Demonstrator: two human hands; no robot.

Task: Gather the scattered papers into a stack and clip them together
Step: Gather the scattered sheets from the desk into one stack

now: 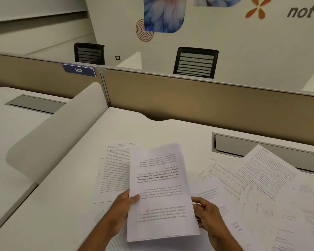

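Left grip [120,211], right grip [209,214] hold stack [159,192] | white desk [62,205] | tan partition [188,98]

The bare left forearm [96,240] and bare right forearm [225,240] rise from the bottom edge of the frame, near its centre. The bare left hand [122,205] grips the left edge of a white sheaf of printed paper sheets [161,192], its thumb laid across the front and its fingers hidden behind. The bare right hand [209,212], just right of centre, holds the sheaf's right edge with curled fingers.
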